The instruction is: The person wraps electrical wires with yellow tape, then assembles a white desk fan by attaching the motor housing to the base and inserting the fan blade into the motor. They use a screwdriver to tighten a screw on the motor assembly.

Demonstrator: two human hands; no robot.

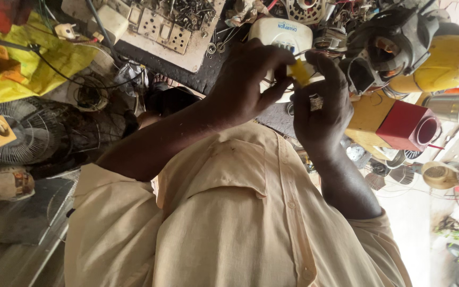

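Cluttered with electrical scrap, a dark desk was seen running along the top of the view, which appeared upside down. Two raised hands were seen meeting over the desk's near edge, in front of a cream shirt. A small yellow part was pinched between them: it was gripped by the fingertips of the left hand, while the right hand was curled beside it, its fingers touching the piece and a small dark component held just below. Both hands were thus closed in a light pinch. The yellow part was judged to be light, stiff plastic, probably brittle at its thin edges, best taken by its flat sides rather than squeezed hard. Just behind the hands lay a white plastic casing; a white switch panel sat further along the desk. A red and yellow box, a yellow cylindrical housing and a dark fan grille were scattered around.
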